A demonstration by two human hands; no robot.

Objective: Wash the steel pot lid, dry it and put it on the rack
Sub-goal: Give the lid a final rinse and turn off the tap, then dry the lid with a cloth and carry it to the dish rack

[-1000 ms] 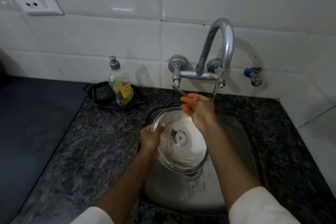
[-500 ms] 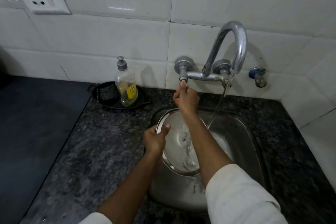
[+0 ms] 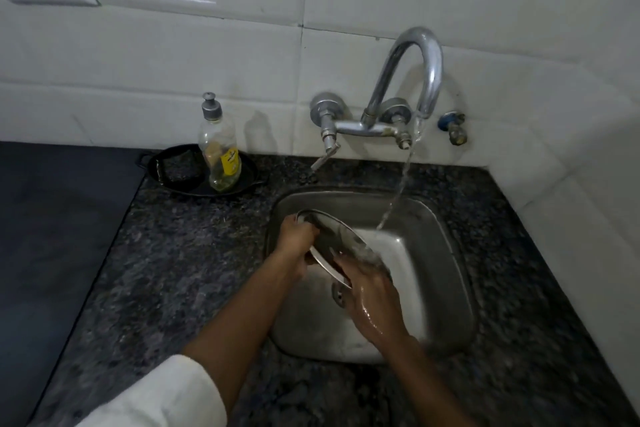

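Two hands work over the sink (image 3: pixel 446 274), and the head camera is the only view. The left hand (image 3: pixel 296 236) has its grip closed on the far left rim of the lid (image 3: pixel 337 236), fingers curled over the edge. The right hand (image 3: pixel 372 302), wet and shiny, lies against the lid's near lower part; its fingers (image 3: pixel 346 265) spread over the steel, so its grip looks like a flat press or rub more than a clasp, though blur hides whether the fingertips hook the rim.

The lid is inside the sink, above the basin floor, tilted on edge with its rim running from upper left to lower right. Held this way, it likely sheds water into the basin and gives the right hand a face to rub.

Water (image 3: pixel 398 194) runs from the tap (image 3: pixel 420 73) in a thin stream and meets the lid's far right edge. The tap lever (image 3: pixel 325 156) hangs at the left of the tap.

On the worktop (image 3: pixel 194 263), well left of the sink, a soap bottle (image 3: pixel 218 146) stands in a dark dish (image 3: pixel 194 170) beside a scrub pad (image 3: pixel 176 166), kept out of the splash yet within reach.

The task looks to be in its washing stage; drying is not begun, and no rack or cloth shows.
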